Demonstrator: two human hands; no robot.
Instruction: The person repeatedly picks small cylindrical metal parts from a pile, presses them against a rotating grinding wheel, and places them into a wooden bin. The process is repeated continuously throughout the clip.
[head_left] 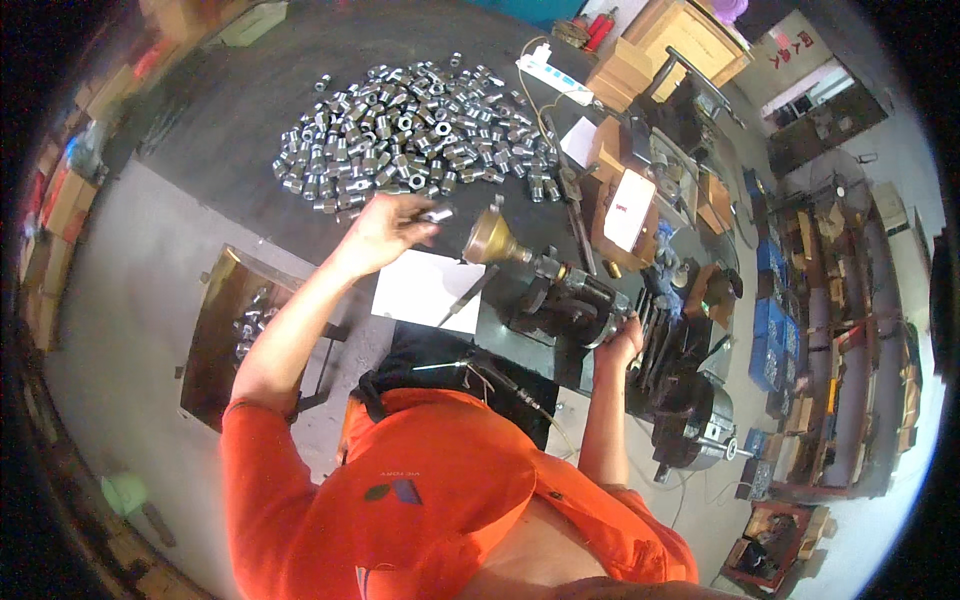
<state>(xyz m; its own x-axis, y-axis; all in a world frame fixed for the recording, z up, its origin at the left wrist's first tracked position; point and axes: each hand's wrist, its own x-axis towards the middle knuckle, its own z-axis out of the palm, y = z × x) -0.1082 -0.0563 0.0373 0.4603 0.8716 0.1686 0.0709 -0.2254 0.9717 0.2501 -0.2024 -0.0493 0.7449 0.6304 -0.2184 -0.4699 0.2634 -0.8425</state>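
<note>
Between the fingertips of my left hand [388, 235] is a small shiny metal fitting [438, 214], slightly blurred. That hand is closed on it, just left of a brass-coloured cone-shaped piece [490, 240] at the end of a small bench machine [570, 305]. My right hand [622, 342] wraps round the right end of the machine, on a part I cannot make out under the fingers. Beyond my left hand a large heap of similar metal fittings [400, 135] covers the dark tabletop [225, 120]. A white sheet of paper [410, 290] with a dark slim tool [465, 296] on it lies nearer to me.
A wooden box [215, 330] with several fittings stands low at my left. On the right are a phone with a lit screen [630, 210], a blue cloth [668, 265] and another dark machine [695, 420]. A white power strip [555, 75] lies at the back; blue bins [770, 320] line the far right.
</note>
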